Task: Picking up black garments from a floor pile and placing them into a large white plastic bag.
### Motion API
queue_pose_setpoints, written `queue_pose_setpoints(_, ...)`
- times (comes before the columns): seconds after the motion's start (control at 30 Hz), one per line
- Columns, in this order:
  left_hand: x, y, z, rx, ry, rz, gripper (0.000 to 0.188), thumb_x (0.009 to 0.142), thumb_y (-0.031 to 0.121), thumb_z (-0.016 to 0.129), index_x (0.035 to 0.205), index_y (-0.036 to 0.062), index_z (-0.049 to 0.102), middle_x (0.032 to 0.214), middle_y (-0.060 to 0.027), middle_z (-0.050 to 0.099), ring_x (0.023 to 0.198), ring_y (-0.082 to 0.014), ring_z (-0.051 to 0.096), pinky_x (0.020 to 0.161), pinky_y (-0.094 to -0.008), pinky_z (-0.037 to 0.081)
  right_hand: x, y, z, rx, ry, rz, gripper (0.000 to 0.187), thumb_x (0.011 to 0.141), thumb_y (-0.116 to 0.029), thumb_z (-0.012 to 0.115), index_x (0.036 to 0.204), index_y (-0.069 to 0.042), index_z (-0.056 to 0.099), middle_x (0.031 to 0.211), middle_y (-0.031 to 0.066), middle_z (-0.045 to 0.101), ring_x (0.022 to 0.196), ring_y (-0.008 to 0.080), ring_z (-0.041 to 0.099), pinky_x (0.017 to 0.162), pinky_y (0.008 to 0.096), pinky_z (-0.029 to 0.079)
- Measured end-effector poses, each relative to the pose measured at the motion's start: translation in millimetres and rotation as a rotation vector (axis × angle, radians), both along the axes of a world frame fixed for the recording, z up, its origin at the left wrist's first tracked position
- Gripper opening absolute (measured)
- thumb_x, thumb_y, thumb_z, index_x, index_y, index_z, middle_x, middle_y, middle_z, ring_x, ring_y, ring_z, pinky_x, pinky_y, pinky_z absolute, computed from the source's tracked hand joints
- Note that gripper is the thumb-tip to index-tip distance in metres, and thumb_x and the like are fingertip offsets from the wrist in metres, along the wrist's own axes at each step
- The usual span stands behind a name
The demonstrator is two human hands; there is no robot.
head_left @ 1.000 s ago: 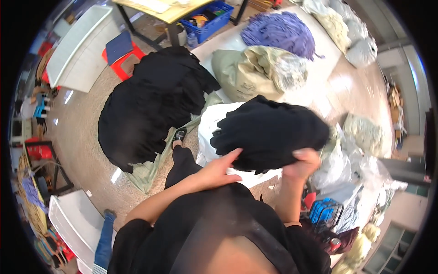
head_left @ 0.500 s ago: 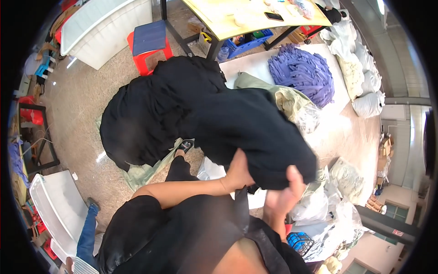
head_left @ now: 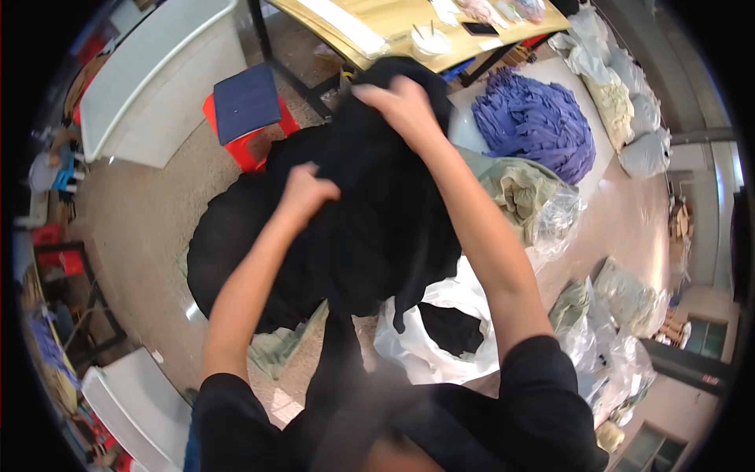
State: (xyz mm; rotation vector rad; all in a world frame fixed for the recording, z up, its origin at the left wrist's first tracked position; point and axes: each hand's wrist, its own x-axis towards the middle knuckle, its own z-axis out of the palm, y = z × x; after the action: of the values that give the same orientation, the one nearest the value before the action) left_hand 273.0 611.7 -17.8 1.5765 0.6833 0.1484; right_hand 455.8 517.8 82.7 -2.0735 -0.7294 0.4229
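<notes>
A large piece of black cloth [head_left: 377, 220] hangs stretched out in front of me. My left hand [head_left: 305, 195] is closed on its left edge. Farther away and higher, my right hand [head_left: 403, 108] grips the upper part, its fingers partly hidden in the fabric. Behind and to the left of the held cloth lies a big heap of black cloth [head_left: 232, 252]. Below its right end stands an opened white plastic bag [head_left: 401, 342] with more black fabric [head_left: 452, 329] inside.
A red stool [head_left: 248, 149] with a dark blue top and a large white tub [head_left: 157, 86] stand at far left. The wooden table [head_left: 354, 31] holds a white bowl and a phone. Purple fabric strips [head_left: 539, 126], a green sack [head_left: 519, 193] and clear plastic bags [head_left: 613, 370] lie right.
Both my hands have moved up and away from my body, lifting and spreading the black cloth, which was bunched near me on the right. The white bag with black fabric now shows.
</notes>
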Motion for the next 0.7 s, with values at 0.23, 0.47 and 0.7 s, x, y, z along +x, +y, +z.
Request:
queue_pose_setpoints(0.23, -74, 67, -187, 0.672, 0.199, 0.095, 0.021, 0.075, 0.005, 0.054, 0.096, 0.0029, 0.055, 0.082, -0.0177, 0.061, 0.079, -0.0355, 0.061, 0.07, -0.0404, 0.049, -69, 54, -185, 0.233, -0.214, 0.146, 0.028, 0.076, -0.021, 0.06, 0.096, -0.002, 0.055, 0.083, 0.0201, 0.059, 0.08, 0.0374, 0.059, 0.069, 0.0424, 0.048)
queue_pose_setpoints(0.47, -328, -121, -337, 0.362, 0.698, -0.54, 0.021, 0.069, 0.012, 0.065, 0.089, 0.0042, 0.062, 0.08, -0.0152, 0.065, 0.076, -0.0278, 0.064, 0.069, -0.0373, 0.051, -322, -256, -374, -0.538, 0.641, 0.414, 0.028, 0.079, -0.023, 0.054, 0.097, -0.002, 0.054, 0.084, 0.0228, 0.062, 0.087, 0.0389, 0.06, 0.074, 0.0482, 0.047)
queue_pose_setpoints(0.7, -290, -234, -314, 0.39, 0.46, -0.844, 0.025, 0.073, 0.008, 0.064, 0.097, 0.0064, 0.059, 0.079, -0.0127, 0.06, 0.072, -0.0259, 0.06, 0.067, -0.0352, 0.049, -348, -468, -406, -0.605, 0.747, 0.125, 0.025, 0.079, -0.026, 0.051, 0.087, -0.006, 0.063, 0.08, 0.0209, 0.062, 0.079, 0.0384, 0.06, 0.069, 0.0474, 0.048)
